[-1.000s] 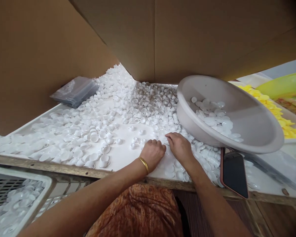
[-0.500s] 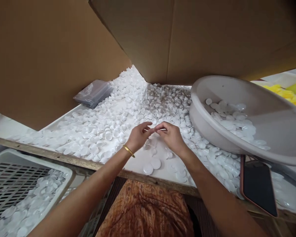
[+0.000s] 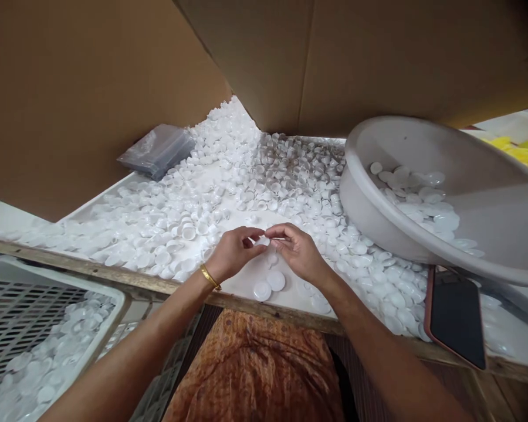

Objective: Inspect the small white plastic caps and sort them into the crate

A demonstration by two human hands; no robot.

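Head view: the left hand (image 3: 234,252) and the right hand (image 3: 297,251) pinch one small white piece (image 3: 262,241) between them, over the table (image 3: 243,286), probably because its smallness needs fine grip.

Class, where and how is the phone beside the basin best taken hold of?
Probably by its near end, from the front, pinched above and below: the phone appears to jut past the wooden edge there, while the basin crowds its far end.
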